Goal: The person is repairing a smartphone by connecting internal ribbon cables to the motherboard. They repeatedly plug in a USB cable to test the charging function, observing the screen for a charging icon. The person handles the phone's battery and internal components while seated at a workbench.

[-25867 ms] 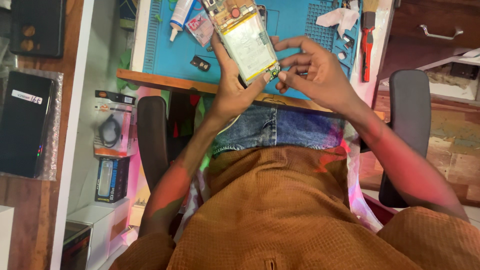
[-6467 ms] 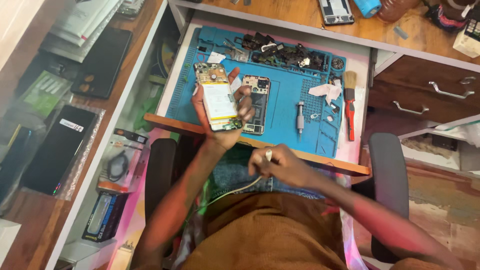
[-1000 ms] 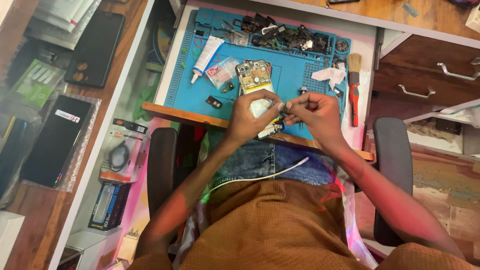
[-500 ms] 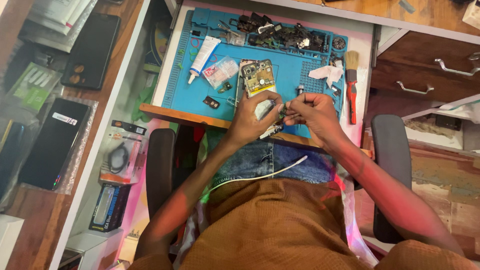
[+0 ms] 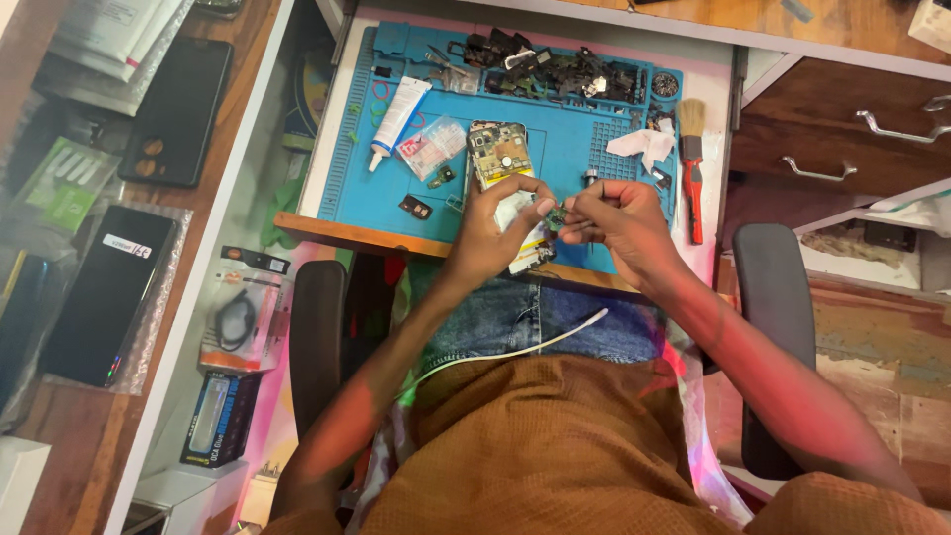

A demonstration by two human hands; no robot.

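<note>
A: What have the hands got?
B: The left hand (image 5: 492, 230) grips a white part (image 5: 517, 213); the right hand (image 5: 616, 216) pinches a small green board (image 5: 555, 219) against it.
A: And beyond the fingers?
B: An opened phone (image 5: 497, 152) on the blue mat (image 5: 565, 149); farther left, a tube (image 5: 398, 120); to the right, a brush (image 5: 691, 163).

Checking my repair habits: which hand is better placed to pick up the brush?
Right, probably. The right hand is nearer the red-handled brush, which lies on its side. The left hand grips the opened phone.
</note>
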